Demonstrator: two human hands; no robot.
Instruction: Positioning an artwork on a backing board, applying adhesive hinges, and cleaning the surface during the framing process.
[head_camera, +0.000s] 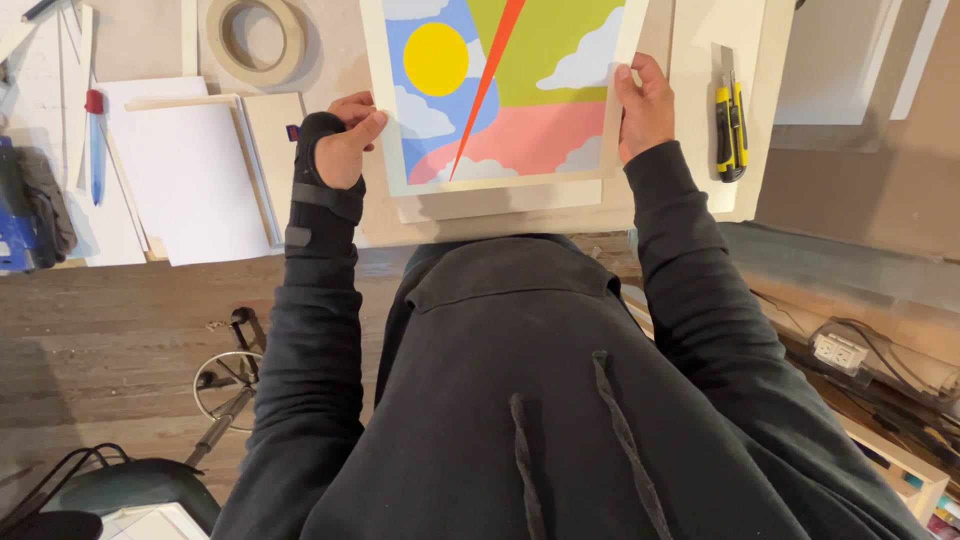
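Note:
A colourful print (500, 90) with a yellow sun, white clouds, blue, green and pink fields and a thin orange wedge lies on a pale board (480, 215) at the table's near edge. My left hand (345, 140), in a black wrist brace, pinches the print's left edge. Along the print's right edge, my right hand (645, 105) grips it with thumb on top. Both arms wear black hoodie sleeves.
A yellow-and-black utility knife (730, 125) lies right of my right hand. A roll of masking tape (255, 40) sits at the top left. White sheets and boards (190, 170) lie left. A power strip (840, 350) and cables sit on the floor at right, a stool base (230, 385) at left.

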